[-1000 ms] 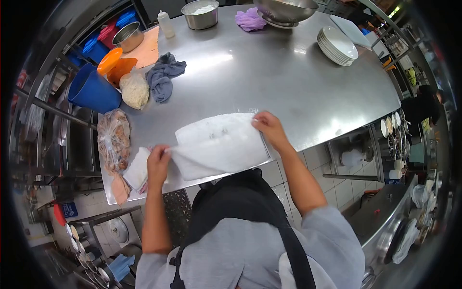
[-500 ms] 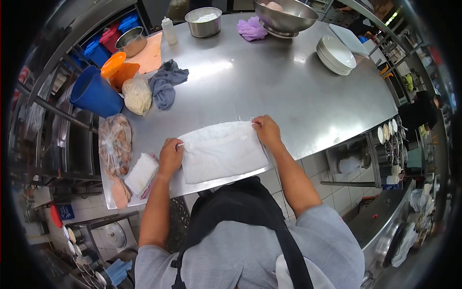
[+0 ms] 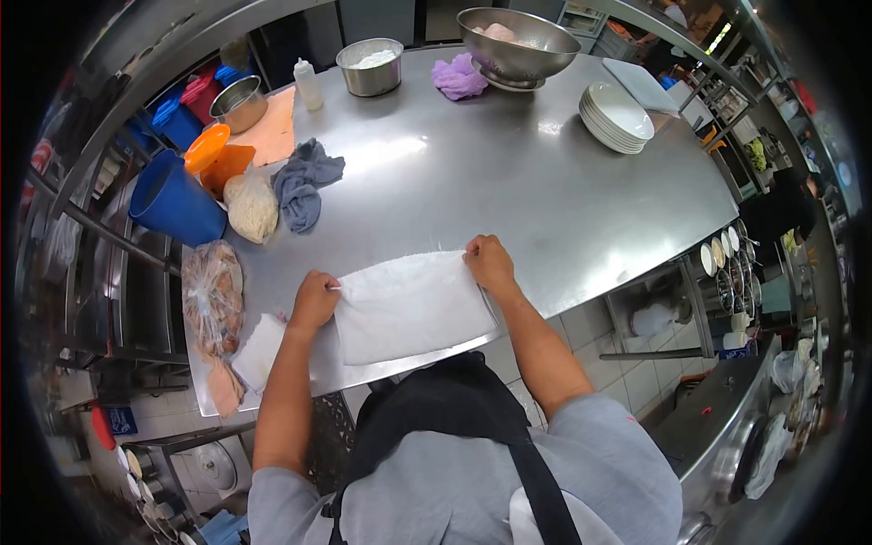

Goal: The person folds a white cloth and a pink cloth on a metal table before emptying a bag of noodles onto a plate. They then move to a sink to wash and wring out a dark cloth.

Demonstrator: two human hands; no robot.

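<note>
A white cloth (image 3: pixel 413 313) lies folded into a rough rectangle at the front edge of the steel table (image 3: pixel 472 173). Its far edge is slightly bowed and frayed. My left hand (image 3: pixel 315 300) pinches the cloth's far left corner between thumb and fingers. At the far right corner, my right hand (image 3: pixel 490 263) has the same kind of pinch. Left of my left forearm lies another folded white cloth (image 3: pixel 262 350), partly covered by the arm.
On the left are a plastic bag of brownish food (image 3: pixel 213 295), a bag of pale shreds (image 3: pixel 251 207), a grey rag (image 3: pixel 304 182) and a blue bucket (image 3: pixel 177 200). Farther back stand a squeeze bottle (image 3: pixel 308 86), a steel pot (image 3: pixel 371 68), a large bowl (image 3: pixel 518 45) and stacked plates (image 3: pixel 616 118).
My view has tilted, so the table and its things sit lower and slightly left in the frame. Both hands keep their pinch on the cloth's far corners.
</note>
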